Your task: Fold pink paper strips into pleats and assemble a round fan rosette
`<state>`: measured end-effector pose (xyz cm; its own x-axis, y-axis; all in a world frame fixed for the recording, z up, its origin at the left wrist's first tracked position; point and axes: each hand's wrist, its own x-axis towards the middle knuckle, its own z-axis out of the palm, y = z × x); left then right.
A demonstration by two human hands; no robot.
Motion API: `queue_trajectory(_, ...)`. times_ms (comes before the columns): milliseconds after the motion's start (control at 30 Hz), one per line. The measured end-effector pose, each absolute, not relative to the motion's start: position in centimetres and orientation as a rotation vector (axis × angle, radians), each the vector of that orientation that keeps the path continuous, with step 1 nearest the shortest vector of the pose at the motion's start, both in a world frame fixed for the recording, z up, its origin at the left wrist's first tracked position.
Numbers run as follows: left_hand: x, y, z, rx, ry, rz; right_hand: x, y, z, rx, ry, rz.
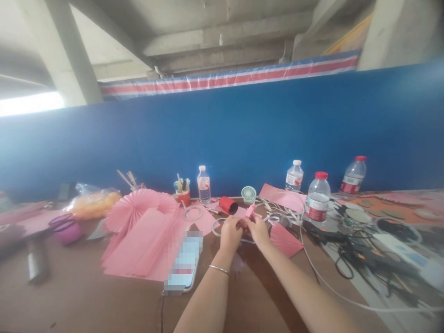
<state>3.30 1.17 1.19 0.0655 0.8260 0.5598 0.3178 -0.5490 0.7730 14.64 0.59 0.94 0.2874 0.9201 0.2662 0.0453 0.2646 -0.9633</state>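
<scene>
Head view. Your fingertips overlap near the centre and are too small and blurred to separate, so the lower end of the pink piece (250, 211) is hidden between them. A white ring (215, 227) passes partly behind your hands. The screen of the phone (185, 261) is pixelated, the cables and tools at the right are hard to make out, and both forearms are cut off by the lower edge.

Your 2 arms reach forward and converge. Your right hand (258, 230) has its fingers closed on the pink piece, which projects upward just beyond the knuckles. Your left hand (231, 230), with a bangle (219, 269) at the wrist, lies just beside it with bent fingers; whether it grips anything you cannot tell from this angle.

The brown tabletop (114, 305) carries pleated pink paper (138, 208) to the left of the phone, a red cylinder (228, 205) lying on its side beyond your hands, a small fan (249, 194) and 4 bottles, the nearest red-capped bottle (318, 199) standing to the right. Behind runs a blue partition (222, 134), topped by a striped sheet (236, 78); concrete beams (215, 41) cross overhead.
</scene>
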Motion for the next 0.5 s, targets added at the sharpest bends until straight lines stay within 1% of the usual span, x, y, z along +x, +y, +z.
queue_trajectory(133,3.6,1.3,1.2,1.763,1.071,1.462,15.1,1.0,0.8,-1.094,-1.077,0.712)
queue_trajectory(267,3.6,1.7,1.0,1.547,0.995,1.372,15.1,1.3,0.6,-0.966,-1.035,0.836)
queue_trajectory(367,3.4,2.0,0.8,1.545,1.02,1.355,15.0,1.5,0.4,-0.86,-0.908,0.924)
queue_trajectory(500,3.5,1.8,0.7,1.593,0.993,1.348,15.1,1.8,0.3,-0.781,-0.741,0.922)
